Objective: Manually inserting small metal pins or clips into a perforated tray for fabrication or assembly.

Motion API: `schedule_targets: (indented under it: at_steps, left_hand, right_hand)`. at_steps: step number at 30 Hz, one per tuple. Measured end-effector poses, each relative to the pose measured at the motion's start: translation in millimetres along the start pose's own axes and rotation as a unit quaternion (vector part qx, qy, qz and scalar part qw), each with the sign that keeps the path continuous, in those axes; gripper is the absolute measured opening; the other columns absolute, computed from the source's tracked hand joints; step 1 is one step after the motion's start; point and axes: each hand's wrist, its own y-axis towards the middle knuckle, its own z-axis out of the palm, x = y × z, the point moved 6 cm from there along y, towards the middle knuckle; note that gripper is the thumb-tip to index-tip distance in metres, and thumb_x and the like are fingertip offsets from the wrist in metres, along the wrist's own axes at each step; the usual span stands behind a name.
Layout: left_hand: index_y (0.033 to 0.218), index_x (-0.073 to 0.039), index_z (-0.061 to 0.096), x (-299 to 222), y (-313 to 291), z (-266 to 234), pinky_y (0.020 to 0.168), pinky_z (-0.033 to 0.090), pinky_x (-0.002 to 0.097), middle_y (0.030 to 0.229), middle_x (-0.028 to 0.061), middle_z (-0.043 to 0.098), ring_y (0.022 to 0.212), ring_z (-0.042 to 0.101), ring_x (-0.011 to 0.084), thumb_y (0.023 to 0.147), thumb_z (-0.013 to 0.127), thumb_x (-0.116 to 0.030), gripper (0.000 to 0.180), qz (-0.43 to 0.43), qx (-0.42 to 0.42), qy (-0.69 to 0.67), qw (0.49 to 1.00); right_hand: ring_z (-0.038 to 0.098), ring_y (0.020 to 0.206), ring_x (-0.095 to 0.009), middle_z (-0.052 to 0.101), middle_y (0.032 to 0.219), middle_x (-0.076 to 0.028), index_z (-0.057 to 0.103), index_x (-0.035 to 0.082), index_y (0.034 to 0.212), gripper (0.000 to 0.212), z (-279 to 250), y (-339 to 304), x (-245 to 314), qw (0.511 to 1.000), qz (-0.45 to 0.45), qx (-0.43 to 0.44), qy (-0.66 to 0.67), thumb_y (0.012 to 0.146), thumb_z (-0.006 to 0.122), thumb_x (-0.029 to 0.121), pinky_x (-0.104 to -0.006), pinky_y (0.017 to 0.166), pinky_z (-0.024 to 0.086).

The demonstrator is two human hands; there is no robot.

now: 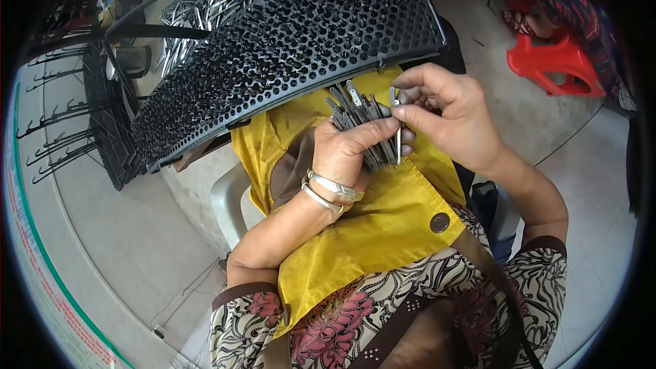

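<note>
A bundle of slim grey metal strips [350,115] fans out of my left hand [342,149], whose thumb presses across it. My right hand [447,113] is closed in a pinch on the upper end of a single slim metal strip [399,142], at the bundle's right side. The tip of my left thumb meets this strip near my right fingers. Both hands are above the yellow apron [383,212] on my lap. Just beyond them slopes a black perforated tray [429,33], with a great many dark pieces standing in its holes.
Loose shiny metal strips [198,7] lie heaped behind the tray. Black racks with hooked rods [68,113] stand at the left. On the right, a red plastic stool [547,61] is on the floor beside patterned cloth [581,20]. A pale chair arm [229,201] shows beside my left forearm.
</note>
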Motion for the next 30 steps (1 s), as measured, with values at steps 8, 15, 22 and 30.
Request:
schedule_targets:
  at_steps: [8, 15, 22, 30]
  left_hand:
    - [0.086, 0.005, 0.056, 0, 5, -9, 0.058, 0.054, 0.0337, 0.077, 0.0126, 0.06, 0.067, 0.062, 0.0232, 0.077, 0.058, 0.003, 0.01, 0.016, -0.031, -0.026, 0.999]
    - [0.089, 0.001, 0.052, 5, 7, -4, 0.059, 0.054, 0.0354, 0.076, 0.012, 0.058, 0.068, 0.061, 0.0238, 0.076, 0.059, 0.004, 0.015, -0.003, 0.008, -0.062, 0.998]
    - [0.094, 0.0, 0.049, 6, 6, -4, 0.06, 0.053, 0.0372, 0.078, 0.0122, 0.056, 0.07, 0.059, 0.0241, 0.075, 0.058, 0.005, 0.021, -0.007, 0.019, -0.054, 0.998]
    - [0.091, 0.001, 0.052, -3, 5, 1, 0.056, 0.053, 0.0332, 0.076, 0.0112, 0.058, 0.065, 0.06, 0.0218, 0.075, 0.059, 0.004, 0.018, 0.01, 0.024, -0.051, 0.998]
  right_hand:
    - [0.053, 0.073, -0.004, 0.057, 0.082, -0.001, 0.059, -0.005, 0.091, 0.016, -30, 14, 23, 0.981, -0.093, -0.131, -0.109, 0.075, 0.062, -0.005, -0.0159, 0.064, 0.043]
    - [0.058, 0.069, -0.016, 0.06, 0.079, -0.01, 0.059, -0.003, 0.082, 0.012, -23, 35, 69, 0.81, -0.454, -0.235, -0.287, 0.071, 0.063, -0.007, -0.0225, 0.063, 0.046]
    - [0.055, 0.068, -0.026, 0.057, 0.078, -0.014, 0.057, -0.003, 0.081, 0.017, -9, 51, 45, 0.728, -0.537, -0.158, -0.394, 0.065, 0.061, -0.01, -0.0306, 0.059, 0.046]
    - [0.055, 0.067, -0.022, 0.057, 0.078, -0.012, 0.058, -0.004, 0.085, 0.018, -5, 22, 47, 0.756, -0.479, -0.161, -0.416, 0.067, 0.063, -0.005, -0.0282, 0.057, 0.045]
